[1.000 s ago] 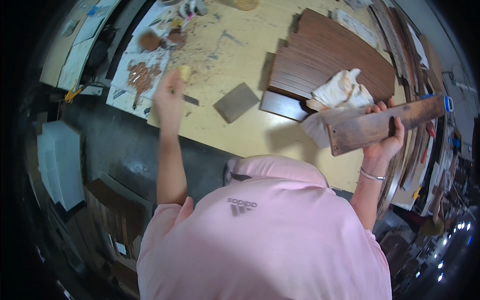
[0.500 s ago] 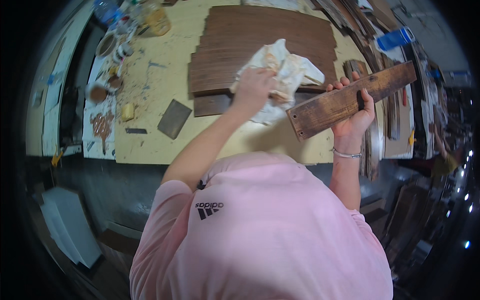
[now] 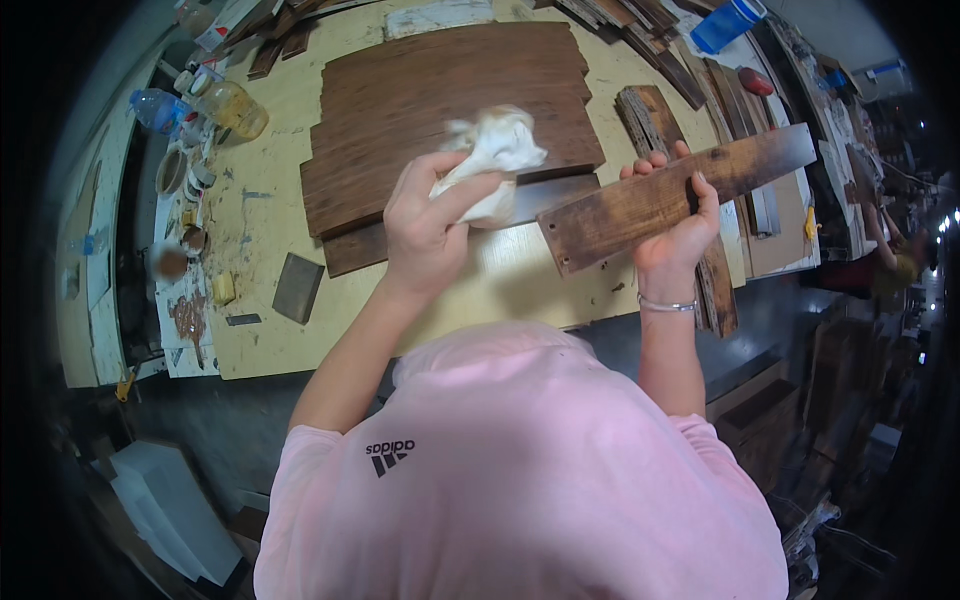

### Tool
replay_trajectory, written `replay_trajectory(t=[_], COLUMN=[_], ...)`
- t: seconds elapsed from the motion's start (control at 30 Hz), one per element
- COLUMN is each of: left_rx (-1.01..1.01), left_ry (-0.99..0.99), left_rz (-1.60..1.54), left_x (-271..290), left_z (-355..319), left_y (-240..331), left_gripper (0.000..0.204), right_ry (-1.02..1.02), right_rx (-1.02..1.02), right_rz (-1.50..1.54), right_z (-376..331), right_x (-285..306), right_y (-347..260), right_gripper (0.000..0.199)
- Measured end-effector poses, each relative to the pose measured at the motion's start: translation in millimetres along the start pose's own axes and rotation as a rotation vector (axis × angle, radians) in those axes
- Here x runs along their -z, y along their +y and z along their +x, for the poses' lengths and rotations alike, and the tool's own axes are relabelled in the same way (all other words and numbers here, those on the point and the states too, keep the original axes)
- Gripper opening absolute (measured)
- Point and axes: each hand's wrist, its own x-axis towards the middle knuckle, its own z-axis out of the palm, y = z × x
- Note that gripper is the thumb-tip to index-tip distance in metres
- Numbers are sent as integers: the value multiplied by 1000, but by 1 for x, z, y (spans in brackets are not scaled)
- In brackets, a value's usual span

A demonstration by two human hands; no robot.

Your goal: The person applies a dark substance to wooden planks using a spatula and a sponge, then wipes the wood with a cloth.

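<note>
My left hand (image 3: 428, 220) grips a bunched white rag (image 3: 495, 160), stained in places and slightly blurred, above the near edge of a set of brown wooden boards (image 3: 440, 100) laid side by side. My right hand (image 3: 672, 225) holds a dark-stained wooden plank (image 3: 625, 213) by its middle, tilted up to the right, fingers behind it and thumb across its face. Two small holes show at the plank's left end. Another brown board (image 3: 357, 250) lies along the near side of the set, partly hidden by my left hand and the rag.
At the left stand bottles (image 3: 230, 105), cups (image 3: 172, 172) and a brown spill (image 3: 188, 315) on white paper. A dark flat block (image 3: 298, 288) and a yellow lump (image 3: 222, 290) lie nearby. Wood strips (image 3: 650, 125) and a blue container (image 3: 727, 25) are at the right.
My left hand has gathered the rag up off the boards into its grip. The plank stays in my right hand. The whole view has shifted and turned a little.
</note>
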Motion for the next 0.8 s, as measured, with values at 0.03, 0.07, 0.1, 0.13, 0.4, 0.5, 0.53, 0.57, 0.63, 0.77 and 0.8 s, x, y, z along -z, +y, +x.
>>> replay_trajectory(t=[0.03,0.07,0.1,0.13,0.4,0.5,0.53,0.57,0.63,0.77,0.8], left_rx=[-69,-137,-229,-208,-120,-131,-146,-169,-154,-73,-62], left_ry=[-3,-5,-106,-122,-124,-353,-348,-344,-326,-313,-292], left_rz=[13,26,-23,11,174,212,230,242,222,179,172], left_x=[2,2,0,-4,-6,-23,-33,-42,-50,-40,-35], left_z=[6,9,11,12,19,29,31,35,40,31,29], left_y=[14,23,26,20,12,66,68,68,53,18,14], left_gripper=[45,45,45,46,55,73,77,81,83,74,71], right_ry=[15,30,51,61,-56,-156,-188,-147,-115,-331,-404], right_rx=[10,21,31,40,238,229,212,152,66,-131,-245], right_rz=[-10,-19,-13,-5,18,-90,-124,-137,-201,-701,-791], right_z=[5,6,6,6,6,1,-5,-15,-26,-38,-37], right_x=[-1,-2,1,2,-3,-9,-14,-22,-19,1,10], right_y=[-1,-1,-1,-1,-3,14,21,30,50,54,54], right_gripper=[41,40,40,40,36,36,38,41,44,36,34])
